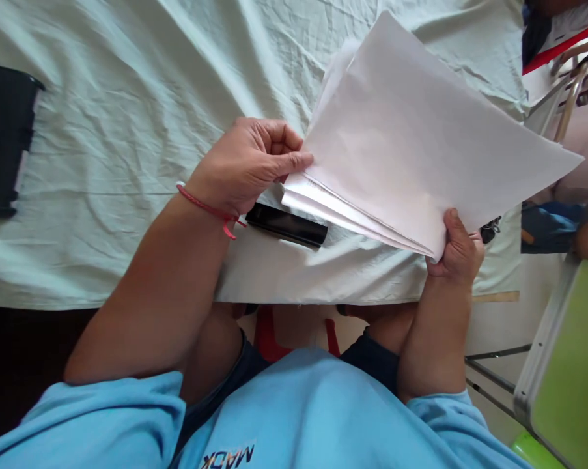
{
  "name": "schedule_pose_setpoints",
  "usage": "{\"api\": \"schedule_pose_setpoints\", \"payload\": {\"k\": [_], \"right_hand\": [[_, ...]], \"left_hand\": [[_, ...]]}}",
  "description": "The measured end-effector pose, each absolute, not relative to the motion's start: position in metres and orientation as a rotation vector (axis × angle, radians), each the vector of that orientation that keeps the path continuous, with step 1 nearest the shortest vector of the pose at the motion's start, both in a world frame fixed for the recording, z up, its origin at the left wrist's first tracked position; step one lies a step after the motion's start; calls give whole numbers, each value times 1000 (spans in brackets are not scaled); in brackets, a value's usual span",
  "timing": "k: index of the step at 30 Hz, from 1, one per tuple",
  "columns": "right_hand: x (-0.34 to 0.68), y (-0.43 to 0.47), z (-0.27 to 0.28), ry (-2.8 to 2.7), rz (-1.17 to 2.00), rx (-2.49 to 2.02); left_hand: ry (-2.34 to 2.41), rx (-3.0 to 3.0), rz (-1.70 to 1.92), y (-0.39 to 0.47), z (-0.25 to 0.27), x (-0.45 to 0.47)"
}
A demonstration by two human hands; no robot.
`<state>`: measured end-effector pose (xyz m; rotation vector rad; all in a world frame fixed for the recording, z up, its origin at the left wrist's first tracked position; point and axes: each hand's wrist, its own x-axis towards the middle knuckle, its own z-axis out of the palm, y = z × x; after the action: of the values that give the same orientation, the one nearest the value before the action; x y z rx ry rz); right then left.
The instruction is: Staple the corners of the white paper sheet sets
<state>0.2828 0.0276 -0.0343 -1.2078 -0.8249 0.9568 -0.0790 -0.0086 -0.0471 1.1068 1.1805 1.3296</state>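
Observation:
Above the cloth-covered table I hold several white sheets of paper (411,130), fanned slightly apart along their near edge. Faint print shows on one sheet below the blank top one. My left hand (254,156) pinches the left corner of the sheets between thumb and fingers. At the near right corner, my right hand (457,251) grips the stack, thumb on top and the other fingers underneath. A black oblong case (287,225) lies on the cloth just below my left hand, partly behind the wrist.
A pale green cloth (127,98) covers the table, with wrinkles across it. At the far left lies a black flat object (5,140). Small dark items (490,230) sit beyond my right hand. A green chair (572,365) and part of another person (581,156) are on the right.

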Motion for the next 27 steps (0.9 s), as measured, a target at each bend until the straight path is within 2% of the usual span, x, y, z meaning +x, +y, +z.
{"api": "schedule_pose_setpoints", "payload": {"k": [7, 27], "right_hand": [[279, 28, -35, -872, 957, -1169], [274, 23, -33, -874, 935, -1190]], "left_hand": [[1326, 1080, 1333, -16, -40, -73], [1321, 1040, 1425, -17, -27, -63]]}}
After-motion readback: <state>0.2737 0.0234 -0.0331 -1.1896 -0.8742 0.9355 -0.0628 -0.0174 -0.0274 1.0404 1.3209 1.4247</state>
